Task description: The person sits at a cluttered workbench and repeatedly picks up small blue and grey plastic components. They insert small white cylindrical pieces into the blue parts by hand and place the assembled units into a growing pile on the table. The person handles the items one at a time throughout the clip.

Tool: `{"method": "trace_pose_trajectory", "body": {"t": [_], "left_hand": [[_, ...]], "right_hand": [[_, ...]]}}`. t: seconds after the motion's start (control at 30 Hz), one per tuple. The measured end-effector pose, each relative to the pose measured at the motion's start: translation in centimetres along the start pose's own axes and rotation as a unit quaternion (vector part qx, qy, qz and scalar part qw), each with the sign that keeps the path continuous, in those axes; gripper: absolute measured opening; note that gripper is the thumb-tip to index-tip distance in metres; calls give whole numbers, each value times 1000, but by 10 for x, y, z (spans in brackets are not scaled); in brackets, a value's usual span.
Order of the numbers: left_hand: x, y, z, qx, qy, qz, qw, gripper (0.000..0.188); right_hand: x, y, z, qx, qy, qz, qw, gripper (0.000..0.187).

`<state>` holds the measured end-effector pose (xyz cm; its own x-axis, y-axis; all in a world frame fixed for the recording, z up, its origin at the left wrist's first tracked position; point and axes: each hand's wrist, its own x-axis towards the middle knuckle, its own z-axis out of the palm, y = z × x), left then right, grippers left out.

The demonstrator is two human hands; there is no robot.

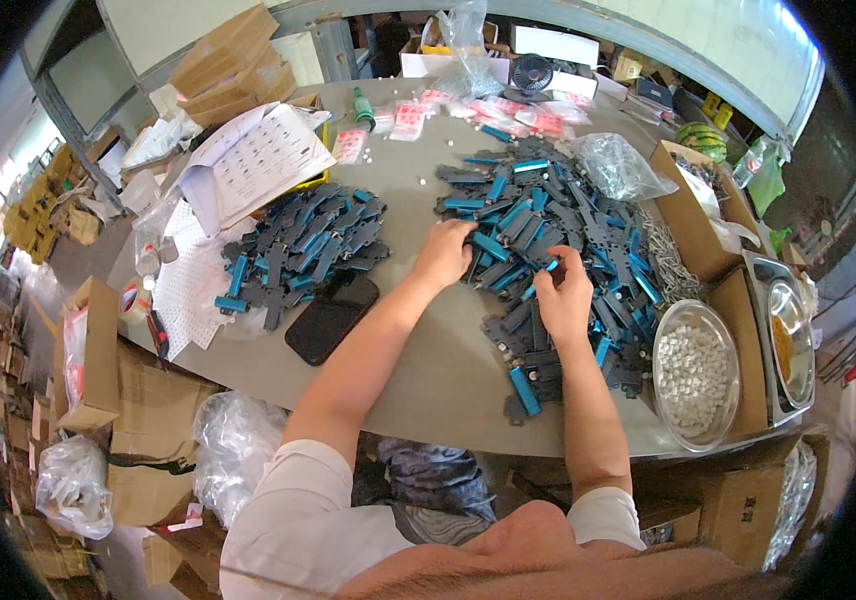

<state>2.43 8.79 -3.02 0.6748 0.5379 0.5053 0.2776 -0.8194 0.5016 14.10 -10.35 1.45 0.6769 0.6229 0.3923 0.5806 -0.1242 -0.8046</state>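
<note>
My left hand (445,254) reaches to the left edge of a big heap of flat dark grey parts with blue strips (520,232). Its fingers are bent in at the edge of the heap, and their tips are partly hidden, so what they grip cannot be made out. Over the middle of the same heap, my right hand (565,292) is curled, thumb and forefinger pinched on a small blue piece (551,265). A second, smaller pile of similar parts (313,240) lies to the left, with a black phone (333,317) at its near side.
A round metal bowl of small white pieces (660,385) stands at the right, beside cardboard boxes (738,265). Metal chain-like pieces (670,255) lie by the heap. Printed sheets (258,160) rest far left. Farther back are a green bottle (363,108), red-and-white packets (408,122) and a black fan (533,73).
</note>
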Motion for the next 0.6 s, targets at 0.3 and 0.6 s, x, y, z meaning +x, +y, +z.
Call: {"method": "trace_pose_trajectory", "body": {"t": [0.3,0.6], "left_hand": [[-15,25,-49,52,117,-50,991,12],[-47,38,-34,-446,-41,-117,887,16]], "right_hand": [[-2,3,9,418,-77,159,891,16],[-5,1,12,579,-120,218,776,10]]}}
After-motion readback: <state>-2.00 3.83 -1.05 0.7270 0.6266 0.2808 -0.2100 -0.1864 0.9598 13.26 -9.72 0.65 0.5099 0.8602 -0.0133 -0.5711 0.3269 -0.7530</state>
